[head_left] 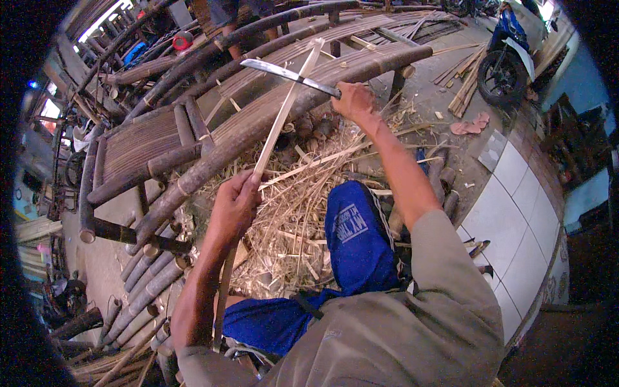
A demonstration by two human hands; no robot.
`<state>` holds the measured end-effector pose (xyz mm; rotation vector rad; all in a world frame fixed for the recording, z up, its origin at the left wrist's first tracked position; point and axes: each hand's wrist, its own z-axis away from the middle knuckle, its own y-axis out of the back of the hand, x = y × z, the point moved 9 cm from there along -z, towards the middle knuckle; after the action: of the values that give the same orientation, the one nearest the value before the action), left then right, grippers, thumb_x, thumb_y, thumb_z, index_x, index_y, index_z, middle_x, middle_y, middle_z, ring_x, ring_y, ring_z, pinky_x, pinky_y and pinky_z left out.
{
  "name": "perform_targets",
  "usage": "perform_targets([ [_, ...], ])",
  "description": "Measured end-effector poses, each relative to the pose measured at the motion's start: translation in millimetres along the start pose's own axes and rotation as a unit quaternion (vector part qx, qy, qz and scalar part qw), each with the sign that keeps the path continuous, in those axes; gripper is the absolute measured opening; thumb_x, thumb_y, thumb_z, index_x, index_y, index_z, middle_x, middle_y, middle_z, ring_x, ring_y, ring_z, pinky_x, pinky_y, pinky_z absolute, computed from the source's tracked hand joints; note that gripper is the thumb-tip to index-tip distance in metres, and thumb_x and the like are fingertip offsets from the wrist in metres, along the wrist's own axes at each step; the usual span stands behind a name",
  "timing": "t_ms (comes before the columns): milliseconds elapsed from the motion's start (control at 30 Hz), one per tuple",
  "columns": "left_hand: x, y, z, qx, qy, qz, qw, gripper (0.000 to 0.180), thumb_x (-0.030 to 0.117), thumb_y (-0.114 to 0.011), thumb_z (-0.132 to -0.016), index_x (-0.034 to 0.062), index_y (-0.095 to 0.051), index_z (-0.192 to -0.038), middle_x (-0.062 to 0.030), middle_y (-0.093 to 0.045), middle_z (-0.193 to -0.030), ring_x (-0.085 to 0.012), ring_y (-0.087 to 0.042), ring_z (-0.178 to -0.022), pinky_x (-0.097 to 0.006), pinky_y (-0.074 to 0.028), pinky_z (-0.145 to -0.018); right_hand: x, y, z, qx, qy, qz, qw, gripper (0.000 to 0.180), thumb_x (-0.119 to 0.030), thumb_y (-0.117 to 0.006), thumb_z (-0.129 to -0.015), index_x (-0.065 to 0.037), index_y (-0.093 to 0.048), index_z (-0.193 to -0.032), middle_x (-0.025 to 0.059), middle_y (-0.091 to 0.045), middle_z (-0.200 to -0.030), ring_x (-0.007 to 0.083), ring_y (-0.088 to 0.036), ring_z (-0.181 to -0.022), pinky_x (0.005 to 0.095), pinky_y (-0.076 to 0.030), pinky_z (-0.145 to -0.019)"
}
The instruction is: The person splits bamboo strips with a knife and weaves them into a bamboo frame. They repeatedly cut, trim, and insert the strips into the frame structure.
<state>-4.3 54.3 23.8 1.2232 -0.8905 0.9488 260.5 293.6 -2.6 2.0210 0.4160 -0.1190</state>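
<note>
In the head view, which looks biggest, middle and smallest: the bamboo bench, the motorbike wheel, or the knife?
1. bamboo bench, clearly biggest.
2. knife and motorbike wheel look alike; the wheel is farther away, so no ranking.

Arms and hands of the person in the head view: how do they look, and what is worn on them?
Both forearms are bare, and so are the left hand and the right hand: no gloves, and no watch or ring that I can see. The right upper arm is covered by a loose, short grey-khaki sleeve that ends near the elbow. The left sleeve is mostly out of view.
</note>
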Motion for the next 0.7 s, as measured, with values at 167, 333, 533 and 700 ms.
perform_targets([
  [167,-14,18,36,0.017,0.018,-0.027,0.999,0.032,0.033,-0.052,-0.103,0.0038,-0.063,-0.100,0.0043,-0.046,-0.065,-0.0071,-0.041,-0.054,-0.025,-0.033,-0.048,34,-18,-19,0.048,0.027,0.011,0.998,0.045,-0.042,-0.068,-0.081,-0.004,-0.069,-0.106,0.0206,-0.070,-0.101,0.0404,-0.067,-0.098,0.0500,-0.054,-0.085],
  [333,-26,55,106,0.016,0.024,-0.152,0.988,0.032,0.032,-0.052,-0.102,0.0018,-0.062,-0.096,0.0036,-0.048,-0.068,-0.0080,-0.046,-0.063,-0.025,-0.037,-0.056,134,0,-36,-0.013,-0.131,0.069,0.989,0.051,-0.049,-0.059,-0.084,-0.001,-0.070,-0.101,0.0254,-0.069,-0.100,0.0420,-0.068,-0.095,0.0498,-0.054,-0.084],
  [533,-69,82,88,0.066,0.070,-0.083,0.992,0.035,0.034,-0.050,-0.103,0.0015,-0.062,-0.098,0.0054,-0.043,-0.066,-0.0055,-0.040,-0.059,-0.025,-0.033,-0.052,14,25,10,-0.001,-0.030,-0.072,0.997,0.049,-0.045,-0.062,-0.083,0.000,-0.070,-0.100,0.0264,-0.069,-0.093,0.0445,-0.068,-0.088,0.0507,-0.054,-0.079],
  [700,-64,104,109,0.047,0.034,-0.127,0.990,0.039,0.039,-0.053,-0.101,0.0018,-0.063,-0.100,0.0020,-0.049,-0.070,-0.0092,-0.045,-0.065,-0.027,-0.038,-0.058,101,-11,-30,0.036,-0.098,-0.018,0.994,0.045,-0.042,-0.065,-0.082,0.001,-0.069,-0.095,0.0284,-0.068,-0.088,0.0441,-0.068,-0.084,0.0498,-0.055,-0.074],
])
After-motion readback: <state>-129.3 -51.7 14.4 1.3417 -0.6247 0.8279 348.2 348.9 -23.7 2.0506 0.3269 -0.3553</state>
